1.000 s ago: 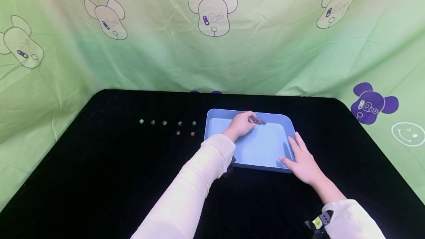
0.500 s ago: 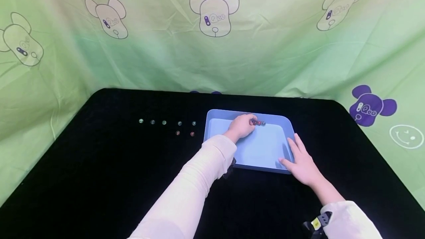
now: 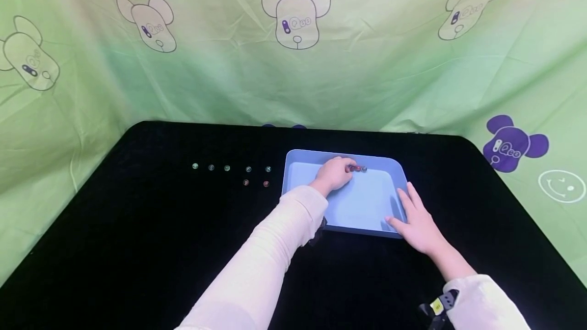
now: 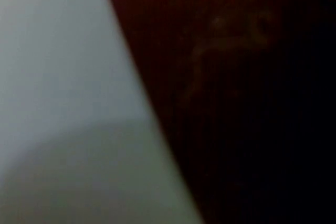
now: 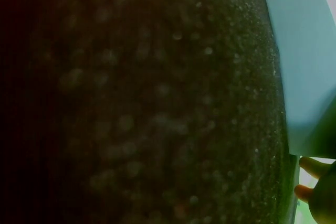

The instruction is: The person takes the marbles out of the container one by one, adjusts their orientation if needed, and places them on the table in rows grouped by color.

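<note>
My left hand (image 3: 334,173) reaches into a shallow blue tray (image 3: 367,202). Thumb and forefinger pinch at the left end of a short row of small round glass beads (image 3: 358,168), dark and reddish, along the far wall. The fingers hide part of that row. At the tray's right side, my right hand (image 3: 419,228) lies with fingers spread, thumb over the near right corner and fingertips at the rim. In the right wrist view, the tray (image 5: 299,66) shows as a pale blue wall, with fingertips (image 5: 314,167) below it.
Left of the tray, several similar beads (image 3: 227,168) lie spaced out in a row on the black cloth (image 3: 160,228), with two reddish ones (image 3: 266,184) in front. A green printed curtain (image 3: 220,80) stands behind the table. The left wrist view is blurred and dark.
My left hand has shifted very slightly down and in at the same end of the bead row. The right hand stays at the tray's right side.
</note>
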A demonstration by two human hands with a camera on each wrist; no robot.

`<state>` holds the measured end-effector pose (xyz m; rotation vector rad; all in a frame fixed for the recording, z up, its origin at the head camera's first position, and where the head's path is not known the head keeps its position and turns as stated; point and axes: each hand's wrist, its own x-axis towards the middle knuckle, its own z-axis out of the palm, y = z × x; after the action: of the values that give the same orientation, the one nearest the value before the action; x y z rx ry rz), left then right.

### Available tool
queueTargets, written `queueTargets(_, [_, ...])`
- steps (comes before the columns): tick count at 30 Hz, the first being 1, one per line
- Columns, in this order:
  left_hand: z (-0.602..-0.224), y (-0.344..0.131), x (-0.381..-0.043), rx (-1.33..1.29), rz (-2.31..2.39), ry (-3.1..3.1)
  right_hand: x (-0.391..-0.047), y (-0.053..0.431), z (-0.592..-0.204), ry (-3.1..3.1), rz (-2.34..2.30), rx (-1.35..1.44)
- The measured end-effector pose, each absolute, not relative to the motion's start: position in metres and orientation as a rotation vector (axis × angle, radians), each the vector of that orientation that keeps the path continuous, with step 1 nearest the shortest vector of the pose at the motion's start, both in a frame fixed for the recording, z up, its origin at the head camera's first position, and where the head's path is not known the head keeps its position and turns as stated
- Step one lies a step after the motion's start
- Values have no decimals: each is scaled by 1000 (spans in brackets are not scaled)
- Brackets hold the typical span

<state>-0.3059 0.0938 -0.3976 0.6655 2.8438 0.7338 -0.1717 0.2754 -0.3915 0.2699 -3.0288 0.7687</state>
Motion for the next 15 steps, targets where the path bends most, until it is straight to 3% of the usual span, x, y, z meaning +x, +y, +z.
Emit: queueTargets(15, [-399,97,-306,669,613,2948,-171,276,-391,-3029,779,269])
